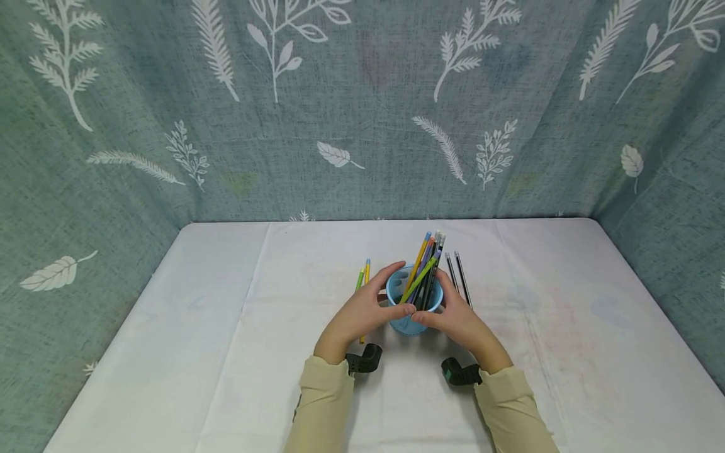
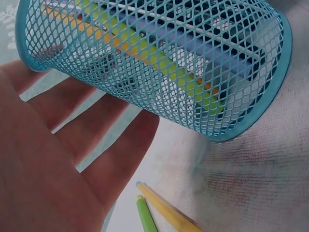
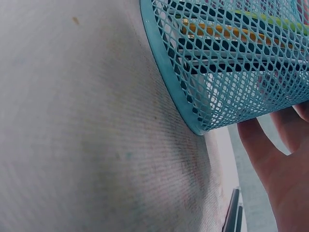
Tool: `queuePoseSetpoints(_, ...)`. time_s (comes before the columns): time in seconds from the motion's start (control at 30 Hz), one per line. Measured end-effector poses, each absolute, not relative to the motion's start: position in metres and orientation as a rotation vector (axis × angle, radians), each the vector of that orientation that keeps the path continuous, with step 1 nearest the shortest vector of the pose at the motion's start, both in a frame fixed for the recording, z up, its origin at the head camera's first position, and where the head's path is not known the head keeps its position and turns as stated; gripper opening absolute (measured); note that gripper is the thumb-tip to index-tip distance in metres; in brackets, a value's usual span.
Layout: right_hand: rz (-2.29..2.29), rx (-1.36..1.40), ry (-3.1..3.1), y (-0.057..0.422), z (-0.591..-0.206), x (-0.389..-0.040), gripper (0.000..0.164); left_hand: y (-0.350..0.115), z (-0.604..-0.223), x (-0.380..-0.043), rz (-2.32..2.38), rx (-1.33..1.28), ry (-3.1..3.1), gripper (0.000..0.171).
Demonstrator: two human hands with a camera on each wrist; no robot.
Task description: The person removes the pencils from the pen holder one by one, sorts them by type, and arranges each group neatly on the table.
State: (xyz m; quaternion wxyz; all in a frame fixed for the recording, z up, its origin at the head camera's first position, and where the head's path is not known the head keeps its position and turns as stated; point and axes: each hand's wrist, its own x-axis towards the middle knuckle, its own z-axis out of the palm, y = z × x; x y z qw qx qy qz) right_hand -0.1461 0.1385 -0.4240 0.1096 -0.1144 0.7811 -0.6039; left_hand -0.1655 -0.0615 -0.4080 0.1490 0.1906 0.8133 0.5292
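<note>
A light blue mesh pencil cup (image 1: 405,326) stands between both hands, holding several pencils (image 1: 420,270) in yellow, green, purple and black that lean toward the far right. From the left side, my left hand (image 1: 362,309) grips the cup, its thumb across the near rim. My right hand (image 1: 456,319) grips the opposite side the same way, and the two thumbs nearly meet at the front. In the left wrist view, fingers (image 2: 128,152) touch the mesh wall (image 2: 145,63). Whether the cup's base touches the table cannot be told.
Left of the cup lie a green pencil (image 1: 359,280) and a yellow pencil (image 1: 362,339), partly behind the left hand. Two black pencils (image 1: 462,280) lie beyond the right hand. A white cloth (image 1: 226,377) covers the table; a leaf-patterned curtain (image 1: 374,126) hangs behind.
</note>
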Motion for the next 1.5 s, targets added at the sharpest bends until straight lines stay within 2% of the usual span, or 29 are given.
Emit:
queuePoseSetpoints(0.37,-1.725,-0.298,2.307,0.138,-0.425,-0.147,0.091,-0.067,-0.412,-0.166,1.485,0.586,2.327,0.076)
queuePoseSetpoints(0.57,-1.704,-0.313,2.343,0.140,-0.426,-0.148,0.090,-0.066,-0.394,-0.159,1.460,0.613,2.294,0.083)
queuePoseSetpoints(0.8,-1.718,-0.325,2.345,0.139,-0.426,-0.148,0.088,-0.065,-0.414,-0.167,1.431,0.626,2.334,0.093)
queuePoseSetpoints(1.5,-1.714,-0.368,2.343,0.145,-0.428,-0.147,0.086,-0.061,-0.414,-0.165,1.383,0.540,2.388,0.088)
